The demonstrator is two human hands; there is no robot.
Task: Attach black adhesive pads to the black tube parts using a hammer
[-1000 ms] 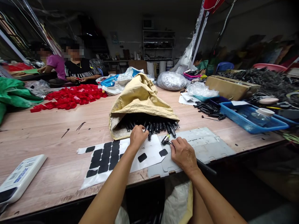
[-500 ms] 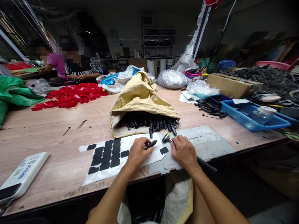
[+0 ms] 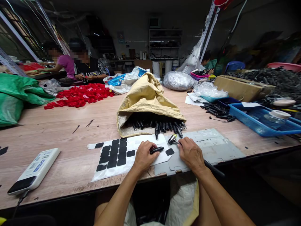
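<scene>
My left hand (image 3: 145, 154) is closed around a black pen-like tube (image 3: 156, 150), which points to the right just above a white sheet (image 3: 138, 141). Rows of black rounded-square pads (image 3: 113, 158) cover the left of that sheet. In my right hand (image 3: 191, 153) is a small hammer (image 3: 173, 139) with a metal head and a yellowish tip. Its black grip sticks out behind the wrist. A single black pad (image 3: 169, 152) lies between the two hands. Behind them, a tan woven sack (image 3: 147, 94) lies with its mouth facing me, full of similar black tubes (image 3: 162, 126).
A grey board (image 3: 211, 146) lies under the right hand. At left stand a white device (image 3: 35, 171) with a cable and a red pile (image 3: 81, 94). To the right are a blue tray (image 3: 254, 124) and loose black parts (image 3: 215, 111). Two people (image 3: 88, 67) sit at back left.
The view has swung slightly left, so everything sits further right. My left hand has lowered a little with the black tube. The hammer keeps its place over the board.
</scene>
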